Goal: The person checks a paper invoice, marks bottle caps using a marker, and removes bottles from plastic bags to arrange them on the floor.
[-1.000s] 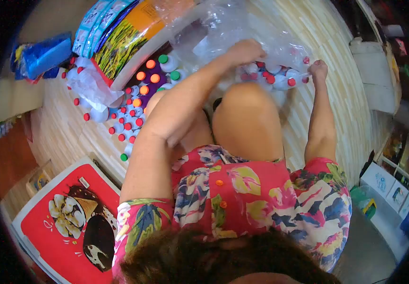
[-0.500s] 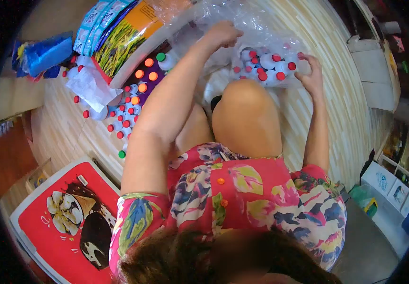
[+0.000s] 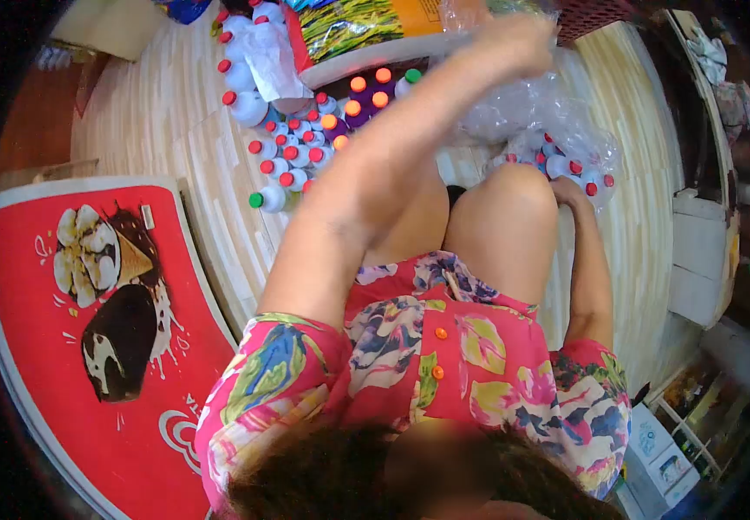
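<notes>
A clear plastic bag [image 3: 522, 113] lies crumpled on the floor beyond my knees, with several white bottles with red caps [image 3: 557, 165] in its near end. Above its far end, my left hand [image 3: 522, 45] is closed in a fist and a little blurred; film bunches around it. Down by my right knee, my right hand [image 3: 573, 192] has its fingers curled at the bag's near edge, against the bottles. My knee and the back of the hand hide part of the grip.
Left of the bag stand several small red-capped bottles [image 3: 293, 154], purple bottles with orange caps [image 3: 353, 111] and larger white bottles [image 3: 249, 108]. An orange and green sack [image 3: 353, 30] lies behind them. A red ice-cream freezer [image 3: 37, 347] is at left, a white box [image 3: 700, 251] at right.
My left hand has swept up and to the right, drawing the film. My right hand has lowered from the bag's right side to its near edge. The view has turned leftward.
</notes>
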`<state>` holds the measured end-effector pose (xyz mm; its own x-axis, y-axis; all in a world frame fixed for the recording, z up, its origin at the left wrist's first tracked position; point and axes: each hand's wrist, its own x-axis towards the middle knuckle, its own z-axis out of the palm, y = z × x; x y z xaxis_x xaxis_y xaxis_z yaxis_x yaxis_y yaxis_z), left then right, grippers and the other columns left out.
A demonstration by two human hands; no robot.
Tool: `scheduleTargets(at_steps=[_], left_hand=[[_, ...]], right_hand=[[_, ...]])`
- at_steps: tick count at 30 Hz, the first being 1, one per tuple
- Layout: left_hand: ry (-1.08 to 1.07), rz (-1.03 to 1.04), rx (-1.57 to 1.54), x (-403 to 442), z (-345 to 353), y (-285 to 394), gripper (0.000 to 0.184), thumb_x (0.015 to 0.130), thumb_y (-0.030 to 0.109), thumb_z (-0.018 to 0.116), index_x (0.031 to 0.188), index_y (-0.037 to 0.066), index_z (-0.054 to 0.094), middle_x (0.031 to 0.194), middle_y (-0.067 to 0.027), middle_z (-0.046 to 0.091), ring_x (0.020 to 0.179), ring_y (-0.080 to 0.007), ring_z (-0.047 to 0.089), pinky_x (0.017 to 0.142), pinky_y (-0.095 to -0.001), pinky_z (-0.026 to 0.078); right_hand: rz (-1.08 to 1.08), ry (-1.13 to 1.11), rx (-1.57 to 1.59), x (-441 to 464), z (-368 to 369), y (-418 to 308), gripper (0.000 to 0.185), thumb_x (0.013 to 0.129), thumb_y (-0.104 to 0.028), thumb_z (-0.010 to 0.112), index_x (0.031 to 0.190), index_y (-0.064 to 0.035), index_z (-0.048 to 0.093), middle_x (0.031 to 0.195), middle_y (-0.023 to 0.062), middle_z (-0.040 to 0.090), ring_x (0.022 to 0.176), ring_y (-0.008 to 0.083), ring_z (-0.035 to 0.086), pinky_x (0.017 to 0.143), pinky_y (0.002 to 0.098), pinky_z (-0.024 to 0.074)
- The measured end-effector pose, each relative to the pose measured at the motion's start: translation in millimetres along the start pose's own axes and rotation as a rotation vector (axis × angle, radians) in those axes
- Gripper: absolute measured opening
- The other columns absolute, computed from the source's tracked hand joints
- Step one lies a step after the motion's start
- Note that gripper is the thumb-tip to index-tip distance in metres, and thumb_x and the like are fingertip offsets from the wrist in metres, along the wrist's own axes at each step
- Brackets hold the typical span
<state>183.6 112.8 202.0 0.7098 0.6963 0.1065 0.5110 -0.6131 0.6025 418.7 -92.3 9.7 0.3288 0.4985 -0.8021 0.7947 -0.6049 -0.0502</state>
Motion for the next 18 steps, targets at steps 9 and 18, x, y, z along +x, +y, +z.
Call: scheduleTargets(at_steps=[9, 18], left_hand=[[0.154, -0.104, -0.022, -70.0, -84.0, -130.0, 0.040, 0.074, 0.021, 0.058, 0.105, -0.003, 0.057, 0.093, -0.0230, 0.062, 0.087, -0.0322, 0.061, 0.075, -0.0385, 0.047], [-0.186, -0.307, -0.316, -135.0, 1.0, -183.6, 0.038, 0.079, 0.017, 0.062, 0.110, -0.002, 0.054, 0.095, -0.0128, 0.062, 0.089, -0.0195, 0.057, 0.080, -0.0302, 0.045]], right_hand=[[-0.088, -0.018, 0.468, 20.6, 7.0, 20.9, 0.046, 0.080, -0.048, 0.048, 0.078, -0.0050, 0.063, 0.062, 0.0071, 0.053, 0.051, 0.0200, 0.049, 0.047, 0.0316, 0.0384], [0.071, 0.428, -0.027, 14.3, 54.6, 25.4, 0.045, 0.072, -0.046, 0.053, 0.081, -0.0034, 0.065, 0.075, 0.0155, 0.058, 0.068, 0.0271, 0.056, 0.060, 0.0354, 0.0436]])
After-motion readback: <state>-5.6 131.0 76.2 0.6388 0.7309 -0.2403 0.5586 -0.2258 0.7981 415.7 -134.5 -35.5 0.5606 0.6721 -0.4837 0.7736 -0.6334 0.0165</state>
